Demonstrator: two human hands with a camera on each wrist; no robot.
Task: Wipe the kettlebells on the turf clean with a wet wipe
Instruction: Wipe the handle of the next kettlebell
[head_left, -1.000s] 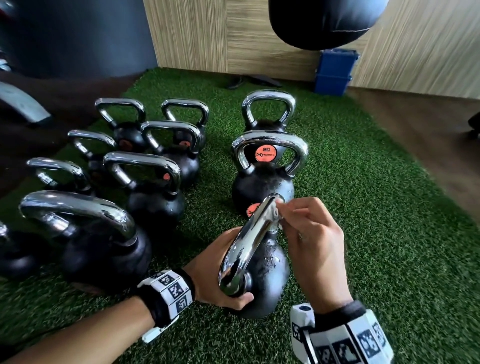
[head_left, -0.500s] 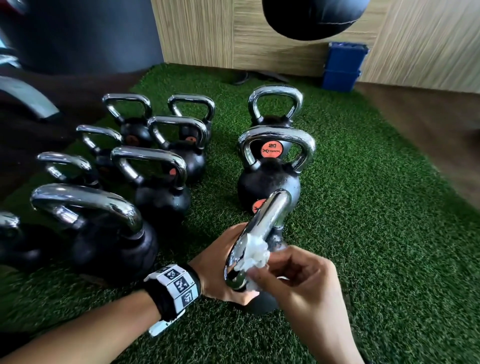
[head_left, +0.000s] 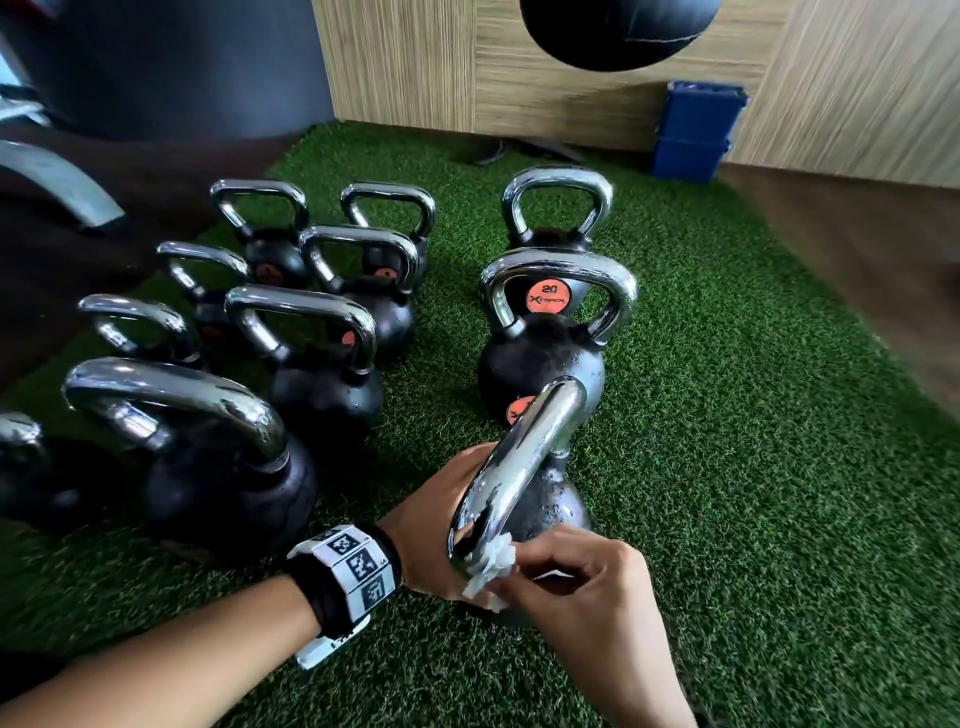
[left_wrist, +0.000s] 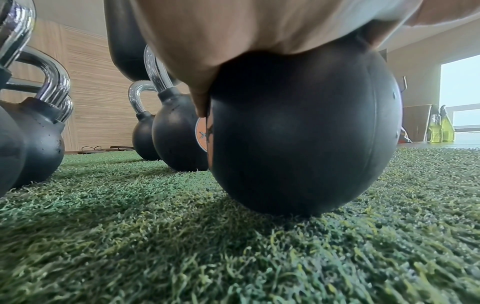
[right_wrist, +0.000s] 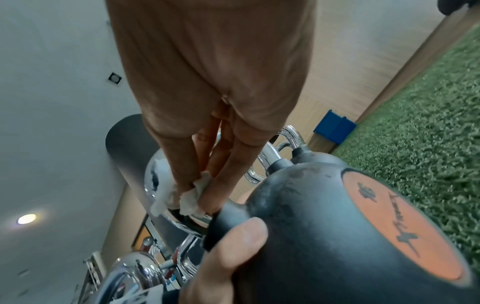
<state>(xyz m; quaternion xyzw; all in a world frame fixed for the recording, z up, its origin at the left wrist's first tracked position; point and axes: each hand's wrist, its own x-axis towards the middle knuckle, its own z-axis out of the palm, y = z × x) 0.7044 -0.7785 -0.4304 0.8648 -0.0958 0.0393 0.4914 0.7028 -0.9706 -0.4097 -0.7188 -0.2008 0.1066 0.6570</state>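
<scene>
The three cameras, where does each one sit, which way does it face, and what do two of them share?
Head: worn high, looking forward and down at the kettlebell rows on the turf; both forearms and hands show.
Left wrist: near the turf, looking level at the nearest kettlebell; the left hand rests on it.
Right wrist: looks along the right hand pinching the wet wipe on the chrome handle.
Shared: head and right wrist both show the blue bin.

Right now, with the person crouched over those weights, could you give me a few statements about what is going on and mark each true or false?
1. The right hand pinches a white wipe against the chrome handle. True.
2. The left hand hangs idle. False: it holds the nearest kettlebell's body.
3. The kettlebells stand on green turf. True.
4. The wipe is blue. False: it is white.
</scene>
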